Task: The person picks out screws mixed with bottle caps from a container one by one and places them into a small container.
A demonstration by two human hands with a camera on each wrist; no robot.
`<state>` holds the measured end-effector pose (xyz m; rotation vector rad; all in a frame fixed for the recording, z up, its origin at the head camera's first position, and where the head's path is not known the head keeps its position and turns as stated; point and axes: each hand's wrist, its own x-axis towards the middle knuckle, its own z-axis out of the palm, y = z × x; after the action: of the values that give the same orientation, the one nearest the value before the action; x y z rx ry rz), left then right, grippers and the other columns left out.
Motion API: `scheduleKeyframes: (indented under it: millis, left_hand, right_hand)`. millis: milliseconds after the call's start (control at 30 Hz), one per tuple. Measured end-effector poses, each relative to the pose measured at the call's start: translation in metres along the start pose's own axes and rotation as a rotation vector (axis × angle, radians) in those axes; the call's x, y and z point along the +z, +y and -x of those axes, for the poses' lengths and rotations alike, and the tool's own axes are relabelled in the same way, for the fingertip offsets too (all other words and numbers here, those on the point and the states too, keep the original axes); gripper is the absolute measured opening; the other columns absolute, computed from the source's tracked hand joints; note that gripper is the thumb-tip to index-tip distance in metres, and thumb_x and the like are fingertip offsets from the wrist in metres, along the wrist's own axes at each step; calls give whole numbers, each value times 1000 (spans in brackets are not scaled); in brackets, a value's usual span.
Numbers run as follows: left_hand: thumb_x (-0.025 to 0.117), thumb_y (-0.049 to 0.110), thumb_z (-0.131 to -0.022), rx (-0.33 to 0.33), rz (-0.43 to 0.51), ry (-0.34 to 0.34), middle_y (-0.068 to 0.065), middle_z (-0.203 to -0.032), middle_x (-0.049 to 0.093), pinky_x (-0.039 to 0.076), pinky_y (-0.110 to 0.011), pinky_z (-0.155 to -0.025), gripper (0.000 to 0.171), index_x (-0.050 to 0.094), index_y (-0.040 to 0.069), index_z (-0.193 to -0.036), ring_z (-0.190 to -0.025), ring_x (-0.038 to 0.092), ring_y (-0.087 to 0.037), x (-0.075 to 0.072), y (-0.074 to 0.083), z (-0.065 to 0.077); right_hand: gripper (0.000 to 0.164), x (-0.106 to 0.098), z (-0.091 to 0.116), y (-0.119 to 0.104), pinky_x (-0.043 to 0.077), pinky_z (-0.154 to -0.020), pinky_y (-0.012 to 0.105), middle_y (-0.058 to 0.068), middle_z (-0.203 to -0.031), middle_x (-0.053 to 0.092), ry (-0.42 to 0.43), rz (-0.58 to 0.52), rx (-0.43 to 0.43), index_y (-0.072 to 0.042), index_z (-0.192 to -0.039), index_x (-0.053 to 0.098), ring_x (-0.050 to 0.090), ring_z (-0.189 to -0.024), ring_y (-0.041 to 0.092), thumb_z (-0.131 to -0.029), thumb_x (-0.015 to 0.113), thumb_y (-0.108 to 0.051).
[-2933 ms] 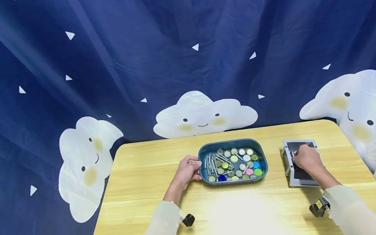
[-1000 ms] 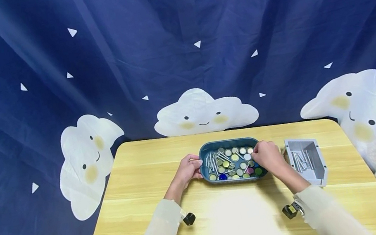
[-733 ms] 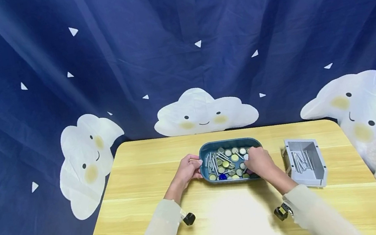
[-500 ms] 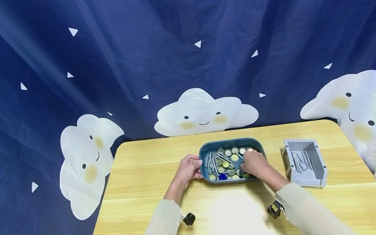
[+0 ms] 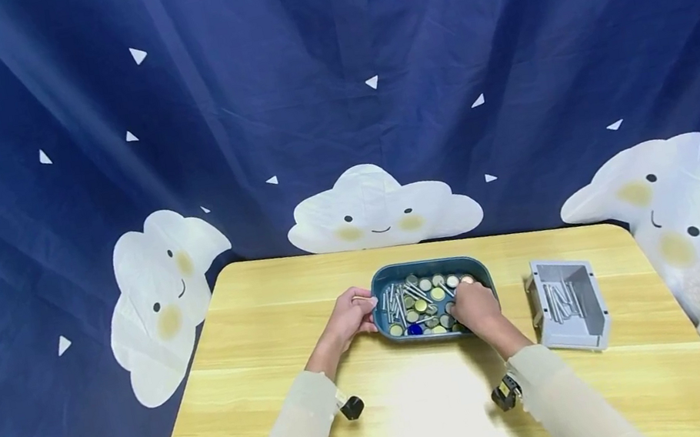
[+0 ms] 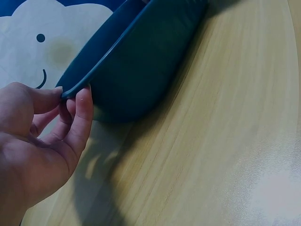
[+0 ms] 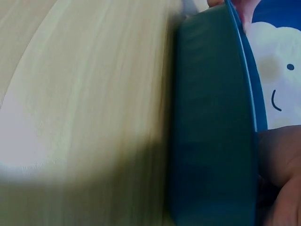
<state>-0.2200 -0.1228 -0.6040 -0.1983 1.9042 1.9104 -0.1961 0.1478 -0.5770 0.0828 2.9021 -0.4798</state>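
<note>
My left hand (image 5: 351,315) pinches the left rim of a dark teal oval tub (image 5: 424,265), thumb inside and fingers outside, as the left wrist view shows close up. In the tub lie several silver bolt-like metal rods (image 5: 395,304) and many round bottle caps (image 5: 421,306) in yellow, white and dark blue. My right hand (image 5: 476,305) reaches down into the tub's right part, among the caps. Its fingertips are hidden by the hand itself and, in the right wrist view, by the tub's wall (image 7: 214,117); I cannot tell what they hold.
A grey open bin (image 5: 575,340) with several silver rods (image 5: 562,300) in it stands to the right of the tub. All rests on a light wooden table (image 5: 271,326), with a dark blue curtain (image 5: 329,97) printed with clouds hanging behind.
My right hand was over the grey bin, then moved left into the tub and slid further left among the caps. The left hand has kept its grip on the rim.
</note>
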Motion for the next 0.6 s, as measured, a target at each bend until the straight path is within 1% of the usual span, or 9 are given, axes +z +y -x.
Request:
scheduleKeyframes:
  millis: [100,200,300,400,467,533,600]
  left_hand:
    - [61,6,-100,1,4,0,-12,-89,63,59,-23,-51,30,53,-2,-128,-64,61,-15,-1,2,1]
    - [61,5,-100,-2,14,-4,-12,-88,62,59,-24,-50,29,52,-2,-127,-64,60,-15,0,2,1]
    - [61,4,-99,-2,18,-5,-12,-88,61,59,-24,-50,29,52,-3,-126,-64,60,-15,0,1,1]
    - [61,4,-100,3,12,-7,-13,-89,62,60,-24,-50,30,52,-3,-127,-64,61,-16,-1,1,0]
    - [61,5,-100,4,8,-8,-13,-89,63,60,-25,-51,29,53,-2,-127,-64,61,-15,-1,2,0]
    - [61,6,-100,6,5,-12,-13,-90,63,60,-25,-51,30,53,-3,-127,-64,62,-15,-1,2,0]
    - [60,6,-100,6,-1,-14,-13,-90,64,61,-25,-52,30,53,-3,-128,-64,62,-15,-2,2,0]
  right_hand:
    - [30,2,-2,-1,60,-61,51,20,-85,72,2,-25,31,-3,-74,65,70,-72,34,-90,77,-26]
    - [33,4,-3,-1,57,-56,47,16,-78,70,-5,-55,51,-7,-65,60,65,-67,30,-89,77,-23]
    - [37,4,-3,0,53,-53,42,13,-71,66,-10,-75,51,-10,-61,54,59,-61,26,-87,78,-24]
    - [37,3,-4,1,56,-58,45,13,-71,65,14,-81,37,-9,-66,54,61,-64,27,-85,80,-26]
    - [34,1,-4,3,59,-67,49,13,-72,65,40,-96,25,-7,-69,56,64,-68,30,-84,81,-25]
    - [33,0,-4,5,60,-74,52,12,-68,64,70,-112,2,-6,-66,56,65,-71,31,-83,80,-22]
    - [33,-4,-2,6,60,-76,51,9,-59,62,82,-139,-21,-7,-60,56,65,-69,30,-82,77,-17]
